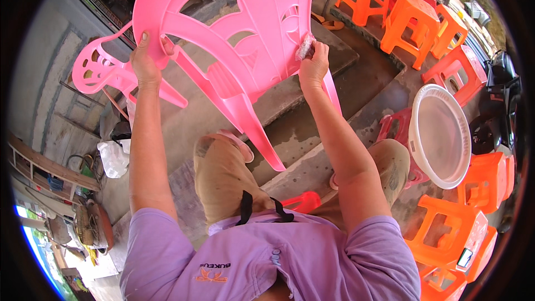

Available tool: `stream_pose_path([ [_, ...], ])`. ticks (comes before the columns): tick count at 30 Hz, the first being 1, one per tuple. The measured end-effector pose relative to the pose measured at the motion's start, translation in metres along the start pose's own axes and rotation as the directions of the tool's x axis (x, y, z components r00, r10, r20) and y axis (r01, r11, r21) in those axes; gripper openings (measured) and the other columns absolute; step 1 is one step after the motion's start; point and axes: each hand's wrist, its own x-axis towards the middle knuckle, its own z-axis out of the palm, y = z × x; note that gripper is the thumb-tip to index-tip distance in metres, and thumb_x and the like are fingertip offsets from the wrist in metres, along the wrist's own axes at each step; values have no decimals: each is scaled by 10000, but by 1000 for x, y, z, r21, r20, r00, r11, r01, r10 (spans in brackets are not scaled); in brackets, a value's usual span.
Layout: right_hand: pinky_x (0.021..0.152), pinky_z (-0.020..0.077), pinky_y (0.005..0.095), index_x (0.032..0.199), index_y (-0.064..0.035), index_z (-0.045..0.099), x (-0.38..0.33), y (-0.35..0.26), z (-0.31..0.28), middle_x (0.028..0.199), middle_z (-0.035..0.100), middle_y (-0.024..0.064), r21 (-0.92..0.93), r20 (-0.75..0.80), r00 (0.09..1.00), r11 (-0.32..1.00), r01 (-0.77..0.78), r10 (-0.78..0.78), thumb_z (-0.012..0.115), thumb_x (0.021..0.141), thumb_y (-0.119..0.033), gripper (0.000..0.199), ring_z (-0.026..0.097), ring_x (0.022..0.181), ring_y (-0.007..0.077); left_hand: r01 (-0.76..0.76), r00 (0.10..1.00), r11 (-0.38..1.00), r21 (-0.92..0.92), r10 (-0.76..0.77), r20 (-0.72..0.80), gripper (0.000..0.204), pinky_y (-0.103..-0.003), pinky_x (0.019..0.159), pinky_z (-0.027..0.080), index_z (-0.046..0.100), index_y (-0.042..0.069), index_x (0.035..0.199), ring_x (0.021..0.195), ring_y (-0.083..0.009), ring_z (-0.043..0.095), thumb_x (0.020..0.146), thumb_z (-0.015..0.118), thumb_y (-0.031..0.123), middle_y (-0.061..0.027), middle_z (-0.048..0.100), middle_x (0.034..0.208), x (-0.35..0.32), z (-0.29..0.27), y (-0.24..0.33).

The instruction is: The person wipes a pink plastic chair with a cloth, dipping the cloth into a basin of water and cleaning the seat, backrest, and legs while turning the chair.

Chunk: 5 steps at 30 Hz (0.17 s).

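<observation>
A pink plastic chair [267,17] with a cut-out back is tilted in front of me, one leg reaching down toward my knees. My left hand [146,66] grips its left edge, thumb on the near side and fingers wrapped behind. On the right, my right hand [314,68] pinches a crumpled, whitish-grey scouring pad [305,47]. The pad rests against the right side of the chair's back.
Another pink chair [100,67] stands to the left, near a white plastic bag [114,159]. At the right, a large white basin [440,136] stands among orange stools [409,25] and a red stool [458,72]. Wet concrete steps [334,56] lie beyond my knees.
</observation>
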Motion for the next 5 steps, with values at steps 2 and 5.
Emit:
stream_pose_path([
  [2, 766, 497, 400, 954, -63, 598, -6, -10, 9, 1000, 580, 129, 63, -57, 991, 992, -113, 117, 626, 753, 45, 229, 598, 910, 343, 7, 999, 1000, 7, -7, 44, 501, -376, 612, 513, 650, -72, 873, 598, -240, 610, 927, 627, 426, -152, 631, 731, 4, -9, -4],
  [5, 794, 504, 384, 917, -64, 613, -9, -20, 22, 1012, 598, 113, 176, -129, 966, 964, -198, 222, 667, 747, 27, 200, 606, 905, 318, 14, 993, 999, -41, -9, 117, 557, -402, 646, 537, 640, -82, 975, 635, -277, 643, 890, 662, 467, -166, 633, 706, 9, -13, -7],
])
